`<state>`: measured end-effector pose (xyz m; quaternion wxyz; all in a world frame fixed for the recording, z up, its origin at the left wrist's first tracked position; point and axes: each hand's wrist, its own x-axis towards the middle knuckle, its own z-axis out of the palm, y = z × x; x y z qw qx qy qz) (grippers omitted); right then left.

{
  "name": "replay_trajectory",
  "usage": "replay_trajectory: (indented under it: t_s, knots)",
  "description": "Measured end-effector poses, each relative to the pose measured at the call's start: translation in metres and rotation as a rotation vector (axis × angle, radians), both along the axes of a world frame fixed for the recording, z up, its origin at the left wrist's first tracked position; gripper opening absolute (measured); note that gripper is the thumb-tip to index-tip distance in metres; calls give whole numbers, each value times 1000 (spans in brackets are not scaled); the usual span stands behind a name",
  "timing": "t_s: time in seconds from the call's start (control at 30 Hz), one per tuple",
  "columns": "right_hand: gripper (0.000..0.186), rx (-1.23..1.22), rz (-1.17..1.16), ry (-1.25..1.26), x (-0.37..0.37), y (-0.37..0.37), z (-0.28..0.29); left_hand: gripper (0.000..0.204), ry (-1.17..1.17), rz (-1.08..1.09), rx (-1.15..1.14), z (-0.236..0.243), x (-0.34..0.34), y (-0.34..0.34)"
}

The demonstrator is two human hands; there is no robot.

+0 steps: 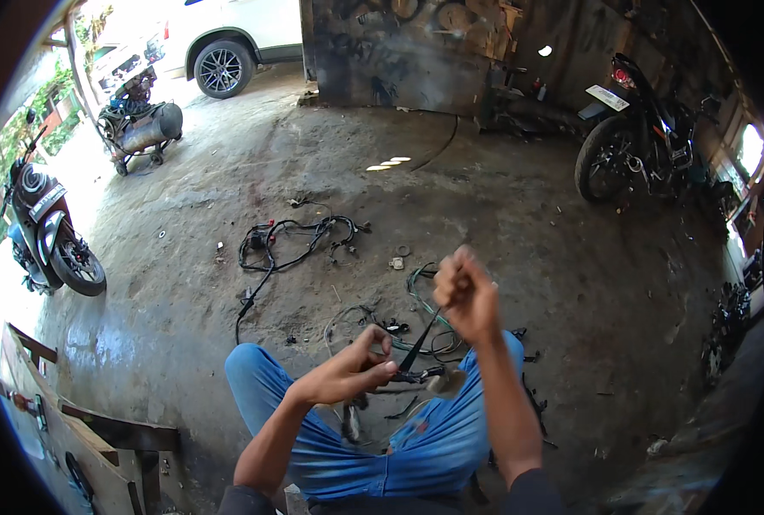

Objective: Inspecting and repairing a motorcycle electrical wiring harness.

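My left hand [356,369] pinches a short black wire bundle [415,376] above my knees. My right hand [468,296] is raised, its fingers closed on the upper end of a black strip, apparently tape [423,337], which runs taut down to that bundle. A pale, blurry piece [446,384] is at the bundle's right end; I cannot make out what it is. Beyond my hands, loose green and black cables [418,283] lie on the floor. Another black wire harness [270,245] lies farther off to the left.
A scooter [56,232] stands at the left, with an air compressor [146,129] and a white car [227,26] farther back. A motorcycle [622,146] stands at the back right. A wooden bench [112,425] is at the lower left. The concrete floor [614,300] holds scattered small parts.
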<state>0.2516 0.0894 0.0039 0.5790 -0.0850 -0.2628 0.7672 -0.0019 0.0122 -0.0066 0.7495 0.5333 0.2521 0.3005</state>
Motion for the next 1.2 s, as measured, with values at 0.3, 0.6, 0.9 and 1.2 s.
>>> replay_trajectory:
  t_s: [0.3, 0.6, 0.9, 1.2]
  knots:
    - [14, 135, 74, -414, -58, -123, 16, 26, 226, 837, 257, -17, 6, 46]
    - [32, -54, -296, -802, -72, -103, -41, 28, -99, 691, 98, 35, 9, 4]
    - [13, 762, -683, -1246, -13, -13, -13, 31, -32, 49, -52, 31, 5, -12]
    - [11, 1059, -588, -1421, -54, -110, 23, 29, 137, 783, 223, -35, 8, 51]
